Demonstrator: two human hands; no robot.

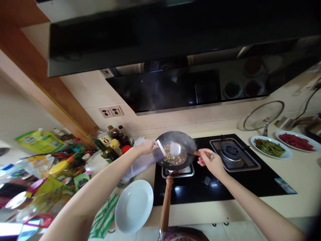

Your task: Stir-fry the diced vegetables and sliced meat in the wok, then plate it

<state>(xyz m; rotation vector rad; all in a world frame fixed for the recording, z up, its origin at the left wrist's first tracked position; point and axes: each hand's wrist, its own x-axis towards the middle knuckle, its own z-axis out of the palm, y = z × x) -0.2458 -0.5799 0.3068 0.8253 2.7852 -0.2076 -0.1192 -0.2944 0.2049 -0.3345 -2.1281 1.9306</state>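
A dark wok (175, 149) with chopped red and green food sits on the left burner, its wooden handle (165, 204) pointing toward me. My left hand (146, 146) is closed on a clear plastic bag (145, 162), holding its mouth over the wok's left rim. My right hand (209, 161) grips the wooden handle of a metal spatula (177, 149) whose blade rests in the food.
An empty white plate (134, 206) lies at the counter's front left by a green striped cloth (104, 217). Bottles and jars (110, 142) crowd the left. The right burner (232, 152) is bare. Plates of green vegetables (271, 147) and red food (297, 140) and a glass lid (263, 115) stand right.
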